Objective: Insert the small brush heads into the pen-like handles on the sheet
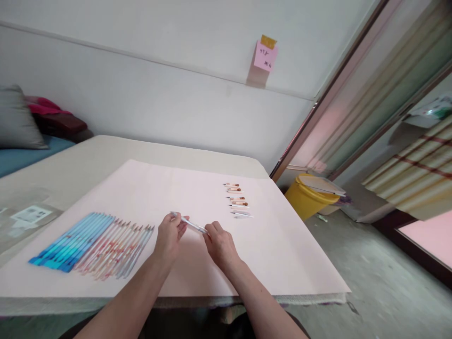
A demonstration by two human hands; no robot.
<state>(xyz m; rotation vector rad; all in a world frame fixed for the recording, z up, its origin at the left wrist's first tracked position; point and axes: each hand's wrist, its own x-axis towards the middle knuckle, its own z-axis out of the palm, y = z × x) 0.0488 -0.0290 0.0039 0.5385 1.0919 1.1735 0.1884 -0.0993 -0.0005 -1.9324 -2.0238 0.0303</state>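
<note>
Between my two hands, above the pale pink sheet (282,254), a slim whitish pen (192,223) is held at a slant. My left hand (170,234) pinches its upper left end. The fingers of my right hand (221,242) close round its lower right end. To the left lies a row of pens: blue ones (79,240) on the outside, then reddish and pale ones (109,249), then greyish ones (139,252) nearest my left hand. On the right, several small pen parts (237,197) with dark tips and some brown ends lie in a short column.
The sheet covers a cream table (176,149) against a white wall. A pink note (265,56) is taped to the wall. A yellow bin (307,197) stands on the floor at right. Plastic packaging (31,214) lies at left, near a grey cushion (19,117).
</note>
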